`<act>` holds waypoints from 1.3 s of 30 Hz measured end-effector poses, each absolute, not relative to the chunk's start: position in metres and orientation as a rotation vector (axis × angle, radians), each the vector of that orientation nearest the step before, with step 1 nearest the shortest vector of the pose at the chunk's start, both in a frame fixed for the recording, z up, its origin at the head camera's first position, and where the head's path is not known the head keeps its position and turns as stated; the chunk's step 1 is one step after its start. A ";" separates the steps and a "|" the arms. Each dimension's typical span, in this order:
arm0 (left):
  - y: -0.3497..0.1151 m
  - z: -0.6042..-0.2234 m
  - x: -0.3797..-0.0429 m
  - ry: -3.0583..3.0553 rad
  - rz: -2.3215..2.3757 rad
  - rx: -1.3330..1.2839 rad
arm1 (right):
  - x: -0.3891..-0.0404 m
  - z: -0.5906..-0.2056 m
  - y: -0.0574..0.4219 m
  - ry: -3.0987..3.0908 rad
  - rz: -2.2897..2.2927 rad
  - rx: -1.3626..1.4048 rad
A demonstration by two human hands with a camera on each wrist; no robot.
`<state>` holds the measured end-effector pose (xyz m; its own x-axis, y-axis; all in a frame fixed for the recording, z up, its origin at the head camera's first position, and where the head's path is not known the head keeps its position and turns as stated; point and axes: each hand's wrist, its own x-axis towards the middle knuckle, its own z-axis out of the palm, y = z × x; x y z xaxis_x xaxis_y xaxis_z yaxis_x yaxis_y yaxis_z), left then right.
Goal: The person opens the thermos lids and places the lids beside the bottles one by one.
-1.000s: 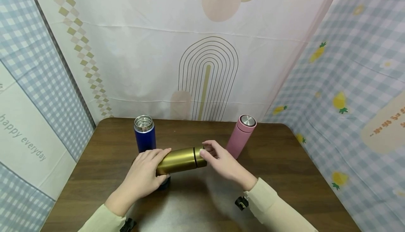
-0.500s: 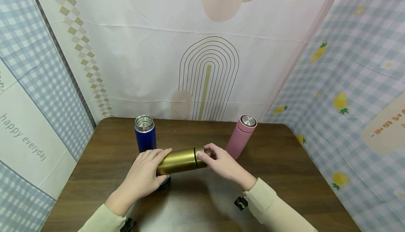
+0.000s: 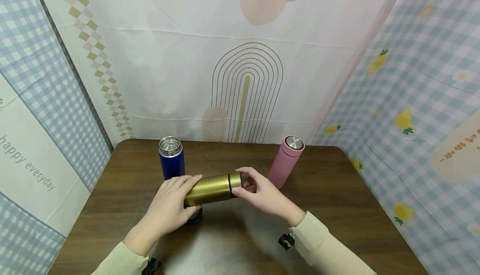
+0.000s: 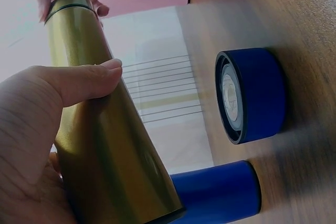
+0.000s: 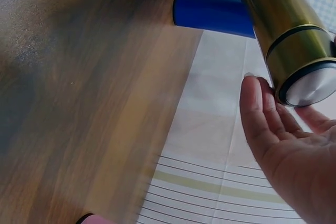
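My left hand point(image 3: 168, 206) grips the body of a gold thermos point(image 3: 211, 189), which I hold tilted, almost lying level, above the table. At its right end my right hand point(image 3: 266, 193) has the thumb and fingers about the gold lid point(image 3: 235, 181). In the right wrist view the fingers point(image 5: 253, 95) touch the side of that lid, and its silver disc top point(image 5: 313, 86) shows. The lid sits on the thermos, with a dark ring at the seam. Behind my left hand stands an uncapped blue thermos point(image 3: 172, 164), its steel mouth showing.
A blue lid point(image 4: 262, 93) rests on the wooden table point(image 3: 318, 208), partly hidden by my left hand in the head view. At the back right a pink thermos point(image 3: 285, 164) stands with its lid on. Patterned cloths point(image 3: 168, 71) hang behind and at the sides.
My right thumb has slid down the lid's near side, while the index finger has risen to its upper edge. The left hand and the thermos body have hardly moved.
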<state>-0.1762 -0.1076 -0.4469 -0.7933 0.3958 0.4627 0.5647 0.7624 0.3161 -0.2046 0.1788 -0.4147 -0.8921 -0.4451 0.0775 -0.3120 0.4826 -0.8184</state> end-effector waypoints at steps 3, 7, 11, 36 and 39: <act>-0.108 -0.448 -0.177 -2.584 -0.637 -0.732 | -0.205 -0.415 0.179 2.552 -1.397 -0.709; -0.109 -0.448 -0.176 -2.573 -0.643 -0.730 | -0.204 -0.414 0.179 2.548 -1.402 -0.719; -0.109 -0.448 -0.176 -2.570 -0.646 -0.728 | -0.203 -0.413 0.177 2.547 -1.410 -0.692; -0.108 -0.449 -0.172 -2.578 -0.644 -0.736 | -0.199 -0.412 0.176 2.616 -1.288 -0.534; -0.108 -0.449 -0.172 -2.577 -0.645 -0.737 | -0.199 -0.414 0.177 2.595 -1.320 -0.541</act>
<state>-0.1717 -0.1078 -0.4487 -0.7891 0.3935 0.4716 0.5692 0.7570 0.3208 -0.1994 0.1765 -0.4139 -0.9176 -0.3974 0.0043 -0.2375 0.5398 -0.8076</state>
